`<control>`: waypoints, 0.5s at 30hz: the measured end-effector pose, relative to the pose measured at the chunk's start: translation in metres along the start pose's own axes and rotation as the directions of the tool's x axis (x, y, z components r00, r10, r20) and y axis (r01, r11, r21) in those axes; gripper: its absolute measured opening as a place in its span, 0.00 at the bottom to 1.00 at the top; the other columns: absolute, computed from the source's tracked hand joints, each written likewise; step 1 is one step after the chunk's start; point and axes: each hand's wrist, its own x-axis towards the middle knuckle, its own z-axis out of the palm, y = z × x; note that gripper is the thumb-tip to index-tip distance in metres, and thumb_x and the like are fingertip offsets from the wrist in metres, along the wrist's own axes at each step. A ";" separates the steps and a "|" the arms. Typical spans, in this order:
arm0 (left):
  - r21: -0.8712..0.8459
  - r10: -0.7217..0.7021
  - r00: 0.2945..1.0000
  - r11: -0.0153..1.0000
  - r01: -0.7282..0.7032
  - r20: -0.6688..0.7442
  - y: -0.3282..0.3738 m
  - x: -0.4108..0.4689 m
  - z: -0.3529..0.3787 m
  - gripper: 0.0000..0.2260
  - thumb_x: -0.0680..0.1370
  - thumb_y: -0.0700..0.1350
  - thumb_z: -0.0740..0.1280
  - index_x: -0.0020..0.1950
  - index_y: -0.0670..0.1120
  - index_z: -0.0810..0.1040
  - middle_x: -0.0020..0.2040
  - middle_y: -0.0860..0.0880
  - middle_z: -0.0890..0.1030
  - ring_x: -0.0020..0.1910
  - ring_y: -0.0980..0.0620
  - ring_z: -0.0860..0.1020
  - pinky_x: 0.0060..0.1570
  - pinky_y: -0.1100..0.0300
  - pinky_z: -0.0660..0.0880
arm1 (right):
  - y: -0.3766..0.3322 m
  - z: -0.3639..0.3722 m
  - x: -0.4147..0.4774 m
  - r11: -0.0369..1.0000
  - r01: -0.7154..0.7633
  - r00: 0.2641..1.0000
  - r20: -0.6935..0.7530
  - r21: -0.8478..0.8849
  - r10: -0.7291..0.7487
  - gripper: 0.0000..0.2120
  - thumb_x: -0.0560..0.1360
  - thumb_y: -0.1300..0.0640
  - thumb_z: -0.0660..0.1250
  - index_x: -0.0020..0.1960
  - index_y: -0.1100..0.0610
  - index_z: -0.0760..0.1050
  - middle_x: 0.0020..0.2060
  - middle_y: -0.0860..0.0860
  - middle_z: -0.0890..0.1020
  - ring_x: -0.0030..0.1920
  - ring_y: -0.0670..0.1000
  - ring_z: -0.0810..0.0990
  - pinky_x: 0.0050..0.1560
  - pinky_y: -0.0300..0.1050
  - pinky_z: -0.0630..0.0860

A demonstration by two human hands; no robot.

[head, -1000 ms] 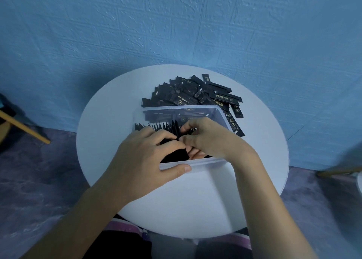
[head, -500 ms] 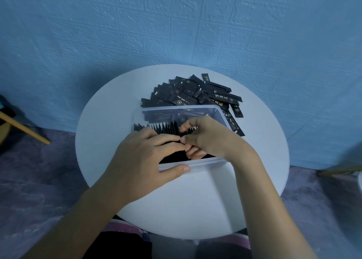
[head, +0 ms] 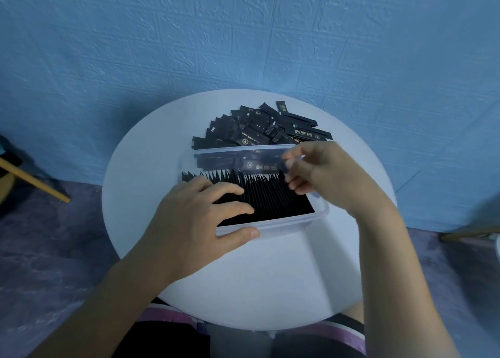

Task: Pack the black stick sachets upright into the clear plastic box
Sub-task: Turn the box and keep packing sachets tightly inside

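The clear plastic box (head: 286, 223) sits mid-table, packed with a row of upright black stick sachets (head: 270, 195). My left hand (head: 194, 217) clasps its front left: the thumb presses the outside of the front wall while the fingers lie on the sachet tops. Over the box's far right corner hovers my right hand (head: 324, 176), fingers curled around a small dark end; blur hides whether it pinches a sachet. A loose pile of black sachets (head: 259, 130) lies flat just behind the box.
The round white table (head: 257, 276) stands against a blue textured wall. A wooden chair leg (head: 35, 184) slants at the left, and another wooden piece (head: 470, 233) shows low at the right. My lap is under the table's near edge.
My right hand has left the middle of the box and moved right and up to the far right corner. More of the upright row is uncovered. The left hand stays on the box.
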 end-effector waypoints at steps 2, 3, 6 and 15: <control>0.000 0.005 1.000 1.000 -0.005 -0.004 0.000 0.000 0.000 0.20 0.78 0.69 0.58 0.56 0.62 0.84 0.62 0.62 0.80 0.49 0.54 0.75 0.46 0.55 0.72 | 0.009 -0.015 0.005 1.000 0.000 0.985 -0.170 0.001 0.000 0.07 0.81 0.61 0.65 0.47 0.57 0.80 0.30 0.49 0.82 0.29 0.46 0.80 0.31 0.38 0.76; -0.001 0.008 1.000 1.000 -0.008 -0.006 0.000 0.001 0.000 0.20 0.78 0.69 0.58 0.56 0.62 0.84 0.61 0.62 0.80 0.49 0.54 0.75 0.46 0.55 0.72 | 0.017 -0.020 0.010 1.000 -0.013 0.969 -0.245 -0.018 0.008 0.07 0.80 0.59 0.66 0.45 0.55 0.81 0.29 0.48 0.82 0.29 0.46 0.79 0.31 0.39 0.75; -0.007 0.008 1.000 1.000 -0.008 -0.009 0.001 0.001 -0.001 0.19 0.78 0.69 0.58 0.56 0.62 0.84 0.61 0.62 0.80 0.48 0.54 0.75 0.45 0.55 0.72 | 0.045 -0.026 0.024 0.981 -0.131 0.922 -0.382 -0.146 0.066 0.05 0.77 0.53 0.68 0.43 0.50 0.81 0.33 0.46 0.83 0.33 0.49 0.79 0.39 0.44 0.74; -0.007 0.002 1.000 1.000 -0.002 -0.006 0.001 0.000 -0.001 0.19 0.78 0.69 0.58 0.56 0.62 0.84 0.62 0.62 0.80 0.49 0.55 0.75 0.46 0.55 0.73 | 0.072 -0.012 0.038 0.874 -0.229 0.926 -0.373 -0.429 0.060 0.10 0.76 0.55 0.69 0.57 0.50 0.79 0.46 0.48 0.80 0.47 0.54 0.75 0.47 0.43 0.66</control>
